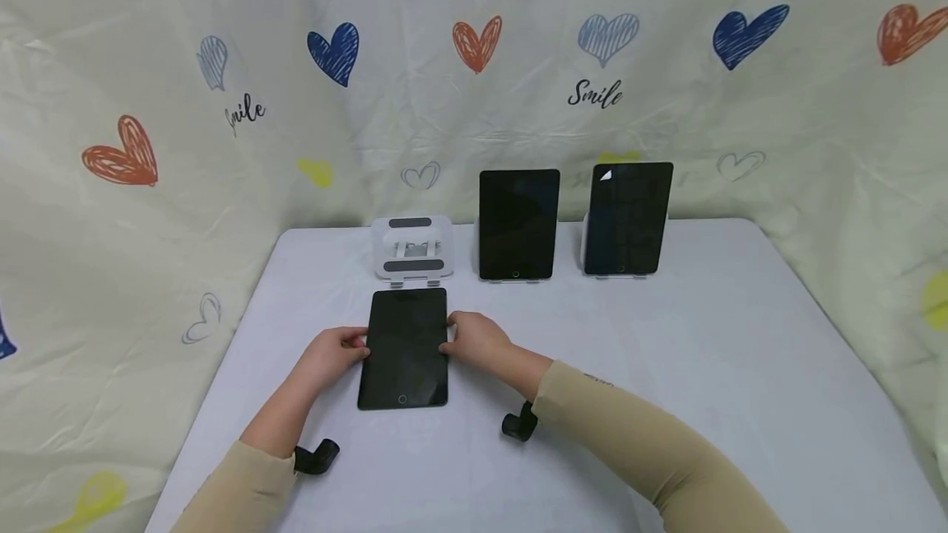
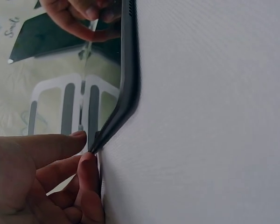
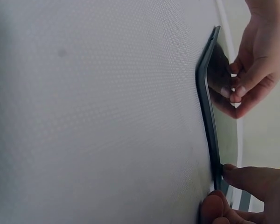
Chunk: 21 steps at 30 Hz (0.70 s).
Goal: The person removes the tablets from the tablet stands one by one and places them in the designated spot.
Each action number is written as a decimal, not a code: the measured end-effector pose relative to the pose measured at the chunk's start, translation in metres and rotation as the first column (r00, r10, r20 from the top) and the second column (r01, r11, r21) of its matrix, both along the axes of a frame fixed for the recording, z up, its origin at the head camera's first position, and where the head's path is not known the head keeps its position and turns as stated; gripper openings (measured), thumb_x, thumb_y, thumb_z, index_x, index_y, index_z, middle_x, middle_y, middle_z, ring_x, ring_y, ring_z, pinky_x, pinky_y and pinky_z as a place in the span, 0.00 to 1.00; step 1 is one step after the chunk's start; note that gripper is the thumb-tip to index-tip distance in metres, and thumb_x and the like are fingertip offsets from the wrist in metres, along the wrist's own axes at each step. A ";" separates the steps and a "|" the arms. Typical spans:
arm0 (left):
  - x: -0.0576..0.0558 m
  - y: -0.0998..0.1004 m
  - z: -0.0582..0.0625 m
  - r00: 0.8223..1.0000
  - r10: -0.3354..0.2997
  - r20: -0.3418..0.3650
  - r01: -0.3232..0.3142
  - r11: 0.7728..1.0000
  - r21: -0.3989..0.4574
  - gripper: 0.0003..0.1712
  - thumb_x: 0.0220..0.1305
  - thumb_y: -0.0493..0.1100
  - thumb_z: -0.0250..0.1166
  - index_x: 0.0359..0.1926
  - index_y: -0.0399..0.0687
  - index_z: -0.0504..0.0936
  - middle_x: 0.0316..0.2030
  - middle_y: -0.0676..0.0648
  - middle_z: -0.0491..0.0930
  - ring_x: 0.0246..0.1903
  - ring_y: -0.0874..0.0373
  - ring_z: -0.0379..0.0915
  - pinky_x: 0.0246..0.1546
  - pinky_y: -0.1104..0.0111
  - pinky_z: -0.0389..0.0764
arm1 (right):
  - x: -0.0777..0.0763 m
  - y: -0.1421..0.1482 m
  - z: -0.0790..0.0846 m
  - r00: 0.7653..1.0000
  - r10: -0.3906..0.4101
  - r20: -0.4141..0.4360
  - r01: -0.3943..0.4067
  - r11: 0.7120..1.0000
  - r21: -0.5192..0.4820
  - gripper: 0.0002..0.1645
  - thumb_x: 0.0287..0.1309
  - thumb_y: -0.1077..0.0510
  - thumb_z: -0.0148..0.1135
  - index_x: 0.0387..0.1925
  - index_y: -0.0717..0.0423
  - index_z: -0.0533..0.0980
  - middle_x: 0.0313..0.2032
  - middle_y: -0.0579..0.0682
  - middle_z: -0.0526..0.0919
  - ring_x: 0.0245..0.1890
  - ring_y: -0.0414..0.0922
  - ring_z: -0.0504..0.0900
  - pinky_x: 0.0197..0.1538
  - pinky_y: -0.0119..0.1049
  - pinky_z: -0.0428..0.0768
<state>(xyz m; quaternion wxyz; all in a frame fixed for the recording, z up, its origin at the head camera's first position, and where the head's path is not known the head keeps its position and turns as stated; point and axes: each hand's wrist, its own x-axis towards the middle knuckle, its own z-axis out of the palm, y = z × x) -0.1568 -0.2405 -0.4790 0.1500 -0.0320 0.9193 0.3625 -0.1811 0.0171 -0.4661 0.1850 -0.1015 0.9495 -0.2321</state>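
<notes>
A black tablet [image 1: 406,352] is face up at the front left of the white table, its round button toward me. My left hand [image 1: 333,359] pinches its left edge between thumb and fingers. At the opposite edge, my right hand [image 1: 477,340] grips with thumb and fingertips. In the left wrist view the edge of the tablet [image 2: 129,74] sits close to the cloth; whether it is slightly raised I cannot tell. Just beyond it stands a white tablet stand [image 1: 444,237] with grey pads, holding nothing.
Two more black tablets, a middle one [image 1: 518,224] and a right one [image 1: 629,219], lean upright on stands along the back of the table [image 1: 741,352]. Behind hangs a cream curtain [image 1: 415,122] printed with hearts. A black wrist device [image 1: 317,457] is on each arm.
</notes>
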 end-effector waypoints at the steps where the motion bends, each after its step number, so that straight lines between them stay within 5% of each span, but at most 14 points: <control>1: 0.000 0.000 0.001 1.000 -0.003 0.007 0.003 1.000 0.000 0.26 0.65 0.40 0.66 0.62 0.36 0.76 0.38 0.47 0.79 0.40 0.53 0.73 0.45 0.57 0.74 | 0.000 0.000 -0.001 1.000 -0.001 -0.004 0.001 1.000 -0.002 0.29 0.57 0.50 0.72 0.57 0.59 0.77 0.27 0.45 0.80 0.31 0.42 0.77 0.43 0.40 0.77; 10: -0.002 0.000 0.003 0.998 -0.004 0.059 0.003 1.000 0.011 0.28 0.71 0.49 0.61 0.65 0.37 0.74 0.52 0.39 0.81 0.47 0.50 0.78 0.50 0.52 0.77 | 0.004 0.006 0.000 0.999 -0.041 -0.023 0.040 0.998 -0.048 0.27 0.59 0.47 0.69 0.56 0.55 0.78 0.30 0.45 0.81 0.30 0.41 0.77 0.37 0.38 0.76; 21: -0.005 0.009 0.011 0.998 0.051 0.026 -0.051 0.999 0.009 0.29 0.73 0.54 0.57 0.67 0.43 0.72 0.48 0.43 0.79 0.41 0.52 0.75 0.42 0.59 0.76 | 0.004 0.023 0.000 0.996 -0.071 -0.045 0.065 0.990 -0.126 0.24 0.62 0.45 0.66 0.56 0.49 0.79 0.31 0.44 0.80 0.30 0.42 0.76 0.35 0.37 0.76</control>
